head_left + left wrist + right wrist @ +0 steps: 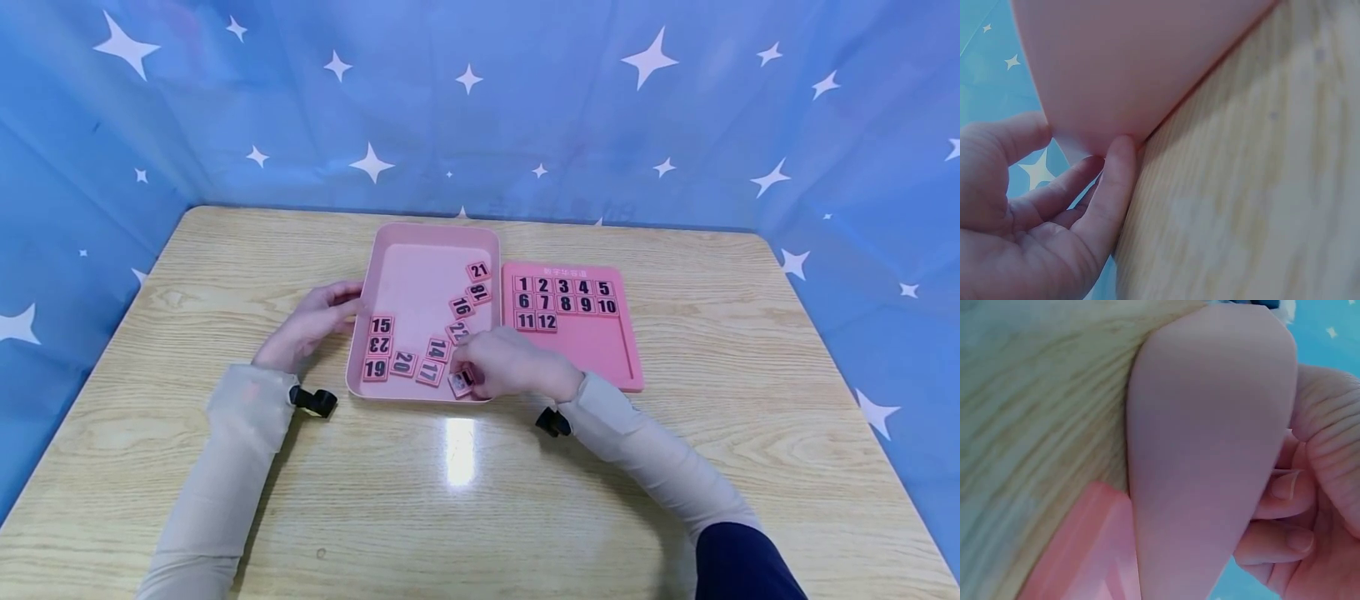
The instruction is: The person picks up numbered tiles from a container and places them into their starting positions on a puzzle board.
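Note:
A pink tray (431, 267) holds loose number tiles, with 15, 23 and 19 stacked in a column at its left side. My right hand (506, 364) reaches into the near right corner of the tray and pinches a number tile (461, 382), whose number is partly covered by the fingers. In the right wrist view, the tray wall (1204, 437) hides the fingertips and the tile. My left hand (311, 321) touches the outside of the tray's left wall (1122, 75) with relaxed fingers. Right of the tray lies a pink puzzle board (592, 346) with tiles 1 to 12 in rows.
Between the two hands, tiles such as 20 (403, 363), 17 (430, 372) and 14 (438, 348) lie at different angles. Further tiles, 16 (461, 307) and 21 (477, 271) among them, line the tray's right side. The wooden table (375, 500) ends at a blue star-patterned curtain (420, 108).

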Demonstrator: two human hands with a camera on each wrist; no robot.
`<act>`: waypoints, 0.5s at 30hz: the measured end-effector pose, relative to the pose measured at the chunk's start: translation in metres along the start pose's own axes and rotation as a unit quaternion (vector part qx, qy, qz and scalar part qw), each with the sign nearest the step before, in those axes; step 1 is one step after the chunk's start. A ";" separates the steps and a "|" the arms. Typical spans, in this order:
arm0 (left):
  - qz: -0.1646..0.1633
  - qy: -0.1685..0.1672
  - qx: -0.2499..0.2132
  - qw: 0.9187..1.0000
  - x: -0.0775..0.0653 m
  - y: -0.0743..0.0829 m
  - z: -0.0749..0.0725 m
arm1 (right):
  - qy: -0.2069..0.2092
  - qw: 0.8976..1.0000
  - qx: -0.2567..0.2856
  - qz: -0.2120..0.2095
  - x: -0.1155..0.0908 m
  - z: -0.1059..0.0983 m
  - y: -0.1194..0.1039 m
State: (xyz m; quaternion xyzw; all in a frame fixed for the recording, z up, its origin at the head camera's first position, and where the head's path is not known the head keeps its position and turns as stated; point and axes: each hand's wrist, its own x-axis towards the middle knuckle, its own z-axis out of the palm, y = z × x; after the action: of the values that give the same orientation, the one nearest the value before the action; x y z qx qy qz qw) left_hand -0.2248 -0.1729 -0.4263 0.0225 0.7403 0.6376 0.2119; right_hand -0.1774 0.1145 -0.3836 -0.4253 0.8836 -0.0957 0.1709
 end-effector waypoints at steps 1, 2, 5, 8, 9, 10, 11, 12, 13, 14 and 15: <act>0.000 0.000 0.000 1.000 0.000 0.000 0.000 | 0.005 1.000 0.010 -0.001 -0.001 -0.001 0.001; 0.000 -0.001 0.000 1.000 0.000 0.000 0.000 | 0.011 1.000 0.021 0.000 -0.002 -0.001 0.003; 0.000 -0.001 -0.002 1.000 -0.001 0.001 0.001 | 0.035 0.998 0.057 -0.001 -0.007 -0.005 0.008; 0.000 0.000 -0.004 1.000 -0.001 0.001 0.001 | 0.069 0.994 0.084 -0.015 -0.015 -0.010 0.014; 0.000 0.000 -0.005 1.000 -0.001 0.001 0.001 | 0.082 0.992 0.095 -0.022 -0.018 -0.012 0.016; -0.001 0.001 -0.005 1.000 -0.001 0.001 0.001 | 0.094 0.990 0.101 -0.028 -0.021 -0.014 0.018; -0.001 0.001 -0.005 1.000 -0.001 0.001 0.001 | 0.106 0.988 0.105 -0.033 -0.025 -0.016 0.020; -0.001 0.002 -0.003 1.000 -0.001 0.001 0.001 | 0.118 0.986 0.110 -0.036 -0.029 -0.018 0.022; -0.001 0.003 -0.002 1.000 -0.001 0.001 0.001 | 0.128 0.984 0.117 -0.039 -0.032 -0.019 0.025; -0.001 0.003 -0.002 1.000 -0.001 0.001 0.001 | 0.137 0.982 0.123 -0.038 -0.036 -0.021 0.027; -0.001 0.005 -0.002 1.000 -0.001 0.001 0.001 | 0.146 0.980 0.127 -0.037 -0.040 -0.022 0.030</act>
State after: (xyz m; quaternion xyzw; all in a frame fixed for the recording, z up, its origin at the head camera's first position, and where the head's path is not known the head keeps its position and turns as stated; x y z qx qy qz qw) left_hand -0.2234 -0.1722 -0.4256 0.0182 0.7402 0.6387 0.2093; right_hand -0.1843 0.1653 -0.3640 -0.4138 0.8635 -0.2743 0.0887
